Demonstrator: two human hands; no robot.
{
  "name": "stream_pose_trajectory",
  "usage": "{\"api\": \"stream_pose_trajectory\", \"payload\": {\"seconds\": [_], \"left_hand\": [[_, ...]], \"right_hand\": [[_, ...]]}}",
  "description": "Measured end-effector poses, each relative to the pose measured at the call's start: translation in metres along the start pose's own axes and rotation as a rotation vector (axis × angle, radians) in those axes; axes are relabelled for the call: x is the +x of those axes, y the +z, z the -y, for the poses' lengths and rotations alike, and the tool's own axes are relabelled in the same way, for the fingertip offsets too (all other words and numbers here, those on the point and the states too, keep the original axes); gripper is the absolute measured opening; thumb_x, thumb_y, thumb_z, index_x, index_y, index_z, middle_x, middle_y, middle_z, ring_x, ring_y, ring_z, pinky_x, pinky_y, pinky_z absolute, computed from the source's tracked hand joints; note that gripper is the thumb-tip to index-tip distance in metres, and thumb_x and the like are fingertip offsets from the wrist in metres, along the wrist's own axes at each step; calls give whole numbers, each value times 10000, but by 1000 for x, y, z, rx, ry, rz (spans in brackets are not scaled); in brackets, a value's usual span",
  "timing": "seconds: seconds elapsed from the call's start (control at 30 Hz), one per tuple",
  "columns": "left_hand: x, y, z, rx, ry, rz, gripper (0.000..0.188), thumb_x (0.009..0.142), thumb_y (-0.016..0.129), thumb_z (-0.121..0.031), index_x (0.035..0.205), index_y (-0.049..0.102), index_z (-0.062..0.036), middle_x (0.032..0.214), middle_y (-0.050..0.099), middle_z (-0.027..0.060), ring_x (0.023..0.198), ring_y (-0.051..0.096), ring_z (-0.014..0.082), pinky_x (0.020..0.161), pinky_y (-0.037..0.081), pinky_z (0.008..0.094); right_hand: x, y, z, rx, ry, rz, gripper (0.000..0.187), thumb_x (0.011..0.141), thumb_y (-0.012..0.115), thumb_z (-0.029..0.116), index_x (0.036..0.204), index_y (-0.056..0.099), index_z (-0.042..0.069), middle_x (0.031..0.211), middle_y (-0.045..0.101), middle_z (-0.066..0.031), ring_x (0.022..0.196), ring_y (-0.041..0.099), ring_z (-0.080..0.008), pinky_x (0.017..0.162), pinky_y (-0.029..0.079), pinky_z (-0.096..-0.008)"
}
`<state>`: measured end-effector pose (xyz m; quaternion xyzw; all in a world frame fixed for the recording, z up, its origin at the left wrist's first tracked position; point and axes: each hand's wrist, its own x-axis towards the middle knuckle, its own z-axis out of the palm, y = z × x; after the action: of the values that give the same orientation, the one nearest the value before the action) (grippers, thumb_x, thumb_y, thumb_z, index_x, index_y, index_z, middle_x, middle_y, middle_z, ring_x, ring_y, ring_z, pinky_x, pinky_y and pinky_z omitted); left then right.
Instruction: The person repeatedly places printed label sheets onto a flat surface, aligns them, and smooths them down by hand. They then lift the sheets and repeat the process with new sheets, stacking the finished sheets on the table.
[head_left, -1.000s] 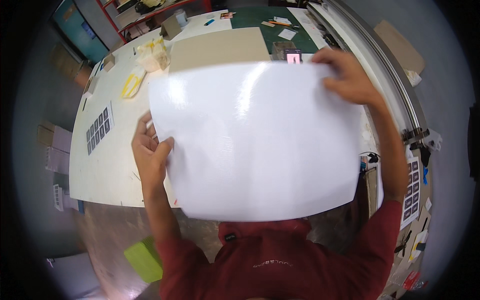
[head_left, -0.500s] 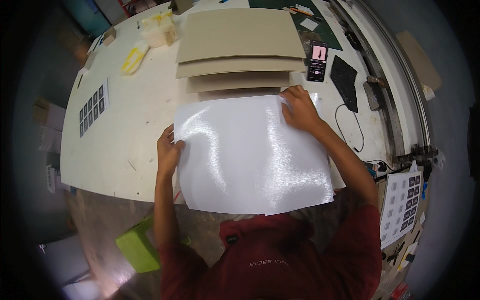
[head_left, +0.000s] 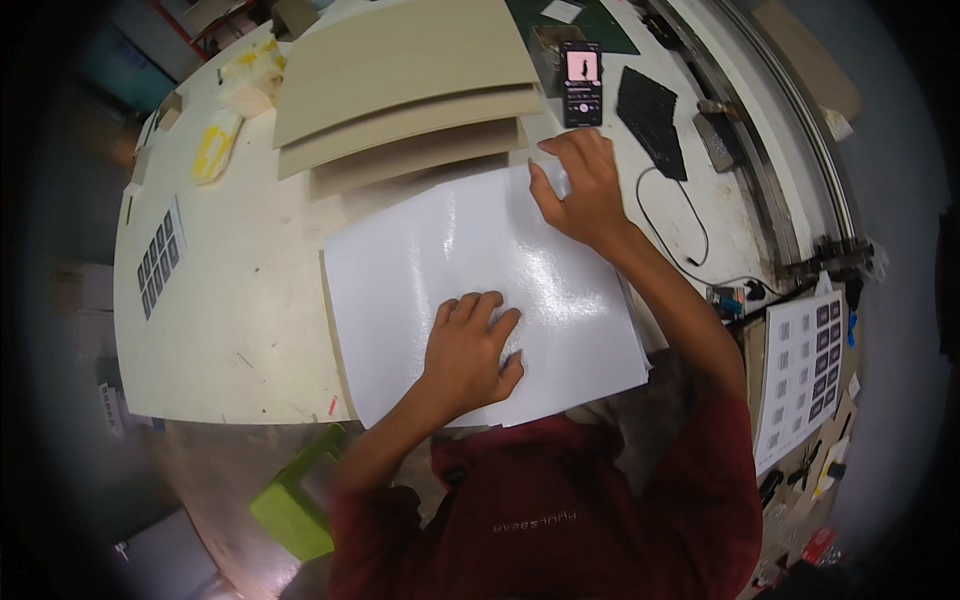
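A large glossy white sheet point(head_left: 400, 260) lies on the white table in front of me, with other sheet edges showing at its right side. My left hand point(head_left: 472, 348) rests on the sheet's lower middle, palm down and fingers spread. At the sheet's far right corner is my right hand point(head_left: 585, 190), its thumb and fingers apart, near the stack of boards. Those stiff beige-grey boards point(head_left: 400, 70) lie just beyond the sheet, their near edges fanned out. Whether the right fingertips touch the sheet's edge is hard to tell.
A lit phone point(head_left: 582, 85) lies right of the boards, beside a black offcut point(head_left: 648, 120) and a thin cable point(head_left: 707, 235). A metal rail point(head_left: 790, 150) borders the table's right. Leftward are a printed sheet point(head_left: 160, 258) and a yellow-white package point(head_left: 217, 147). A green stool point(head_left: 295, 500) stands below.
My left hand has left the sheet's left edge and now lies flat on its lower middle. My right hand stays by the far right corner, fingers more spread. The whole view has shifted and turned.
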<state>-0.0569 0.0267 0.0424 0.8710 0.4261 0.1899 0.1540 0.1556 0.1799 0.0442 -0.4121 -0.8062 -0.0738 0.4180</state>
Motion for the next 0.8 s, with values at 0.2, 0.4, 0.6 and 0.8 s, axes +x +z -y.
{"api": "stream_pose_trajectory", "payload": {"seconds": [0.2,0.4,0.6,0.8], "left_hand": [[-1,-3,-2,-7,-31,-2,457,709,717,-238,1126,665,-59,1148,572,133,1078,542,306,955,416,440],[-2,3,1,-33,-17,-21,457,707,712,-246,1118,665,-50,1158,568,135,1078,535,307,951,406,439],[-5,9,8,-79,-25,-37,471,708,704,-266,1118,664,-36,1169,567,139,1093,526,307,961,394,444],[-12,4,9,-177,-11,-129,404,766,734,-185,1136,652,-44,1206,582,144,1146,535,296,967,389,448]], "right_hand": [[88,11,21,-43,-320,-74,395,754,783,228,1060,636,27,982,600,-120,1006,552,-285,881,427,-398],[123,40,8,-184,-311,163,390,845,737,334,1127,621,90,1026,652,-99,1040,591,-241,910,436,-388],[103,-19,15,-348,-450,17,338,810,634,43,1143,655,94,967,632,-96,902,638,-262,731,542,-378],[33,-186,-22,-77,285,-475,326,1002,631,218,1220,623,-24,1138,691,-122,1015,652,-155,888,538,-300]]}}
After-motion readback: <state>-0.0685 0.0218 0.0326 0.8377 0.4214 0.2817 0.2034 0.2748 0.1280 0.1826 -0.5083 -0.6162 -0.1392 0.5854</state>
